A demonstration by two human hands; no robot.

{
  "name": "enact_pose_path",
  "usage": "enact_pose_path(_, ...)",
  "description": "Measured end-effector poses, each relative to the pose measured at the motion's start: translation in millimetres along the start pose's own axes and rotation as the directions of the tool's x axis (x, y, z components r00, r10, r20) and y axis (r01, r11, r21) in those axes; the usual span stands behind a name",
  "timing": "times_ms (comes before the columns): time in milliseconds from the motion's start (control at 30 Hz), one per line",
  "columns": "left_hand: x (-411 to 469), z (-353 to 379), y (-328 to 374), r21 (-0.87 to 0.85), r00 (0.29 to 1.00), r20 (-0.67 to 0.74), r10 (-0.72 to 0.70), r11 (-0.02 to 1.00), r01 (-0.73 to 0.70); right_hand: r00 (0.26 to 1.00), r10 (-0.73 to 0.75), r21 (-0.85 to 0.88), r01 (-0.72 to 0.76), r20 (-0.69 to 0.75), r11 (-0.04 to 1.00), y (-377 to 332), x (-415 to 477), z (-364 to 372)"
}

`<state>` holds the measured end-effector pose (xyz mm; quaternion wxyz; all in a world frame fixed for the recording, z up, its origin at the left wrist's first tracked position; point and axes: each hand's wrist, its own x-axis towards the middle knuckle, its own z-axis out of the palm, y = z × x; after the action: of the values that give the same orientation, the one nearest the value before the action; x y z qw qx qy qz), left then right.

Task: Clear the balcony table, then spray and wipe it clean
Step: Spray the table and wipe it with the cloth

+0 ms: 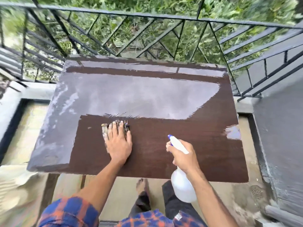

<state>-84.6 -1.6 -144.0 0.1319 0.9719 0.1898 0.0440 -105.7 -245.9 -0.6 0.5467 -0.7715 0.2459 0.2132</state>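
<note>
The brown balcony table (188,153) fills the middle of the head view. Its near half and a strip near the far edge are dark and wiped; the centre and left side are dull grey and dusty. My left hand (118,144) lies flat, fingers straight, pressing a small dirty cloth (105,127) onto the table left of centre, at the edge of the grey patch. Only the cloth's frayed edges show past my fingertips. My right hand (181,155) grips the neck of a white spray bottle (182,184) with a blue nozzle, held over the table's near edge, nozzle pointing up-left.
A black metal railing (147,18) runs behind and to both sides of the table, greenery beyond it. A grey wall (282,136) stands on the right. My foot (141,185) and dark trousers show under the near edge. A floor drain (256,192) sits at the right.
</note>
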Motion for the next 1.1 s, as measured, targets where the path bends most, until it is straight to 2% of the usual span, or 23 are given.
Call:
enact_pose_path(200,-17.6,4.4,24.2,-0.086,0.992,-0.027,-0.12,0.989,0.117,0.998,-0.003,-0.072,0.008,0.065,0.997,16.9,-20.9,-0.8)
enact_pose_path(300,-19.9,9.8,52.3,-0.113,0.99,0.022,-0.137,0.984,0.139,0.999,0.002,-0.084,0.002,0.043,0.996,26.5,-21.5,-19.0)
enact_pose_path(467,-30.9,30.4,126.7,-0.109,0.992,0.123,-0.004,0.994,0.017,1.0,0.016,-0.046,-0.017,-0.011,0.999,49.8,-15.7,-64.5)
enact_pose_path(633,-64.2,52.6,232.4,-0.15,0.952,0.239,0.19,0.976,-0.157,0.995,0.052,-0.005,-0.052,-0.086,0.999,85.2,-3.3,-123.8)
enact_pose_path(700,-84.3,63.4,275.6,-0.15,0.905,0.299,0.302,0.952,-0.268,0.989,0.061,0.006,-0.06,-0.138,0.998,99.0,1.3,-151.4)
enact_pose_path(767,-104.8,71.7,312.7,-0.158,0.823,0.363,0.437,0.899,-0.407,0.981,0.066,0.03,-0.061,-0.184,0.998,111.5,4.2,-177.9)
enact_pose_path(867,-139.7,79.6,357.7,-0.185,0.634,0.438,0.638,0.754,-0.631,0.963,0.087,0.077,-0.069,-0.254,0.995,130.1,6.2,-218.8)
enact_pose_path(933,-164.2,82.7,377.8,-0.197,0.472,0.505,0.722,0.629,-0.752,0.949,0.103,0.098,-0.077,-0.297,0.992,142.0,3.6,-242.4)
enact_pose_path(967,-174.4,82.8,383.9,-0.206,0.426,0.507,0.749,0.585,-0.784,0.946,0.101,0.107,-0.071,-0.309,0.992,146.7,2.2,-251.7)
enact_pose_path(1033,-187.8,80.1,386.7,-0.244,0.385,0.491,0.782,0.547,-0.801,0.939,0.096,0.115,-0.061,-0.329,0.991,156.3,-1.6,-264.5)
enact_pose_path(1100,-197.6,81.7,377.1,-0.258,0.324,0.442,0.836,0.465,-0.847,0.935,0.101,0.138,-0.057,-0.34,0.989,165.7,-5.9,-272.1)
